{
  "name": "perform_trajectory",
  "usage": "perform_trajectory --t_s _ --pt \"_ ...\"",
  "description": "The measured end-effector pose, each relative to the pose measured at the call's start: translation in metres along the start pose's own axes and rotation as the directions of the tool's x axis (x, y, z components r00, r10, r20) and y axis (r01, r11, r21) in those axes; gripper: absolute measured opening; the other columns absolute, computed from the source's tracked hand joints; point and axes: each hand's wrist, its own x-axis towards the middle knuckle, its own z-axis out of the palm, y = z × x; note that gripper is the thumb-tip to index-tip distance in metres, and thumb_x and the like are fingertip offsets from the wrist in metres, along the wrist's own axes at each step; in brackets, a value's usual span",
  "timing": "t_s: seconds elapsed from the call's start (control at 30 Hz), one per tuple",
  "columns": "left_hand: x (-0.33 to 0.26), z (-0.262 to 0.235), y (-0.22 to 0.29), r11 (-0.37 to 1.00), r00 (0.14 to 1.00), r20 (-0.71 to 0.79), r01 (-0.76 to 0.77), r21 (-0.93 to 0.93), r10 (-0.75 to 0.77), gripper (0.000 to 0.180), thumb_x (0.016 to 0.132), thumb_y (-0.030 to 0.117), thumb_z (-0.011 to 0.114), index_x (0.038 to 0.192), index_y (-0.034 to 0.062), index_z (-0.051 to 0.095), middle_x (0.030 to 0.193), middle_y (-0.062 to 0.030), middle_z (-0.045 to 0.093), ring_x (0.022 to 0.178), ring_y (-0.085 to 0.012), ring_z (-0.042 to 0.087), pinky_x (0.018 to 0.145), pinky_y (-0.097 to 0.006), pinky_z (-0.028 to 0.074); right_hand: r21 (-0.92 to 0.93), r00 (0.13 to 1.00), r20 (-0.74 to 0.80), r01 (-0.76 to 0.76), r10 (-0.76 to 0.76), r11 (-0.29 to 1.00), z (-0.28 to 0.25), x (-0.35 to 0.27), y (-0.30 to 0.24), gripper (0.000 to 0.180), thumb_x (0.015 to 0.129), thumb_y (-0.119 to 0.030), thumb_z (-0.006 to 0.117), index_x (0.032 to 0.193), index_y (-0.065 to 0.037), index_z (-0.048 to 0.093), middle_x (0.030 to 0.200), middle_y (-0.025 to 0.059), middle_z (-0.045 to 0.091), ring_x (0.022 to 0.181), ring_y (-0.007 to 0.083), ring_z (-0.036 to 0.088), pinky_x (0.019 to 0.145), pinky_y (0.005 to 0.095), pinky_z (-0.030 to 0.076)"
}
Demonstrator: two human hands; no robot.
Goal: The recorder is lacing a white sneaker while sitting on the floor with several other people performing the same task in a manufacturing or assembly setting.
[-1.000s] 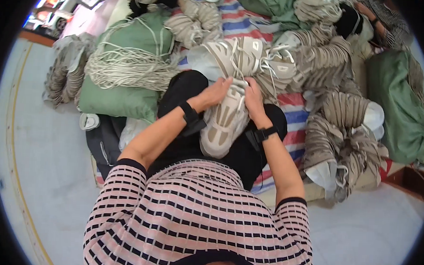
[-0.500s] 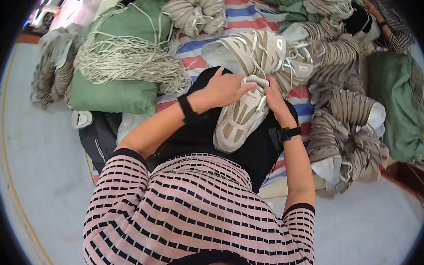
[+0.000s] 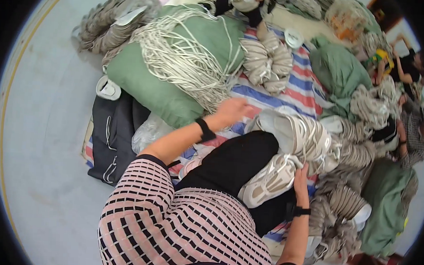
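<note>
The person sits on a striped mat (image 3: 290, 84) on the floor, with a pale sports shoe (image 3: 269, 180) lying sole-up on the lap. The right hand (image 3: 300, 181) rests against the toe end of this shoe, fingers curled along its edge, so it seems to steady it. The left hand (image 3: 232, 110) is stretched out over the mat toward the loose pile of white laces (image 3: 186, 60) on the green sack (image 3: 147, 87); its fingers are loosely bent and hold nothing that I can see.

I judge the step is fetching a lace for the shoe; the next move would need pinching one single lace out of the tangle.

The left fingertips are turned away, so their exact closing is hard to tell. Another shoe (image 3: 297, 134) lies just beyond the lap. The shoe's eyelets are hidden.
</note>
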Motion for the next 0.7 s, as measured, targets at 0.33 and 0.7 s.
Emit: perform_trajectory --t_s 0.33,0.7 --pt "-0.042 -0.173 -0.160 0.768 0.904 -0.427 0.261 0.585 0.018 0.020 0.071 0.019 0.065 0.085 0.0095 0.055 0.085 -0.0104 0.053 0.087 -0.0278 0.052 0.075 -0.040 0.040 0.015 0.983 -0.140 -0.119 0.120 0.993 0.006 0.013 -0.009 0.046 0.082 -0.006 0.034 0.127 0.005 0.031 0.121 0.0189 0.043 0.112 0.0284 0.040 0.099 0.0303 0.029" --pt "-0.024 -0.140 -0.205 0.720 0.872 -0.247 -0.157 0.676 0.422 0.027 0.073 0.016 0.061 0.097 0.0067 0.056 0.097 -0.0154 0.054 0.095 -0.0345 0.050 0.081 -0.046 0.041 -0.588 0.916 0.094 0.367 -0.391 0.720 -0.002 0.020 -0.016 0.026 0.081 -0.018 0.052 0.097 0.000 0.063 0.099 0.0237 0.060 0.103 0.0330 0.052 0.091 0.0412 0.038"
